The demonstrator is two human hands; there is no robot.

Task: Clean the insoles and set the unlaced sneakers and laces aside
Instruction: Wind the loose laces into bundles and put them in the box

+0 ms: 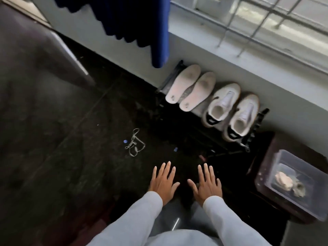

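Two white insoles lie side by side on a black rack against the wall. To their right on the same rack stand two white unlaced sneakers, openings facing me. A tangle of white laces lies on the dark floor, left of the rack. My left hand and my right hand hover palm down over the floor in front of me, fingers straight and spread, holding nothing. Both hands are well short of the rack and the laces.
A clear plastic box with a crumpled cloth inside sits on a dark stool at the right. A blue curtain hangs above the insoles. A barred window runs along the wall. Small specks lie on the floor near the laces.
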